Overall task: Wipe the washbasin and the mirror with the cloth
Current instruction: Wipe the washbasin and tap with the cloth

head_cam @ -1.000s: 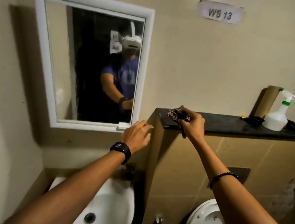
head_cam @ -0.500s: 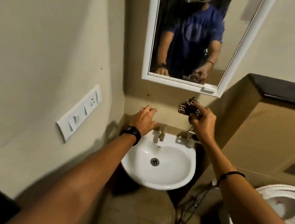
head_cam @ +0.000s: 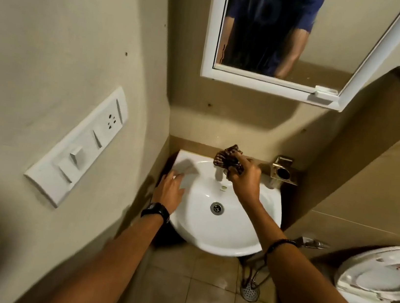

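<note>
Head view: right hand [head_cam: 245,180] bunches cloth [head_cam: 227,158] above washbasin [head_cam: 220,234] tap.

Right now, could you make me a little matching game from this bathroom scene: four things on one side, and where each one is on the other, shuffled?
Things:
1. cloth
2. left hand
3. mirror
4. switch panel

Places:
A. on the side wall, left of the washbasin
B. bunched in the right hand, above the back of the basin
C. resting on the basin's left rim
D. on the wall above the basin

Pairs: 1-B, 2-C, 3-D, 4-A
</note>
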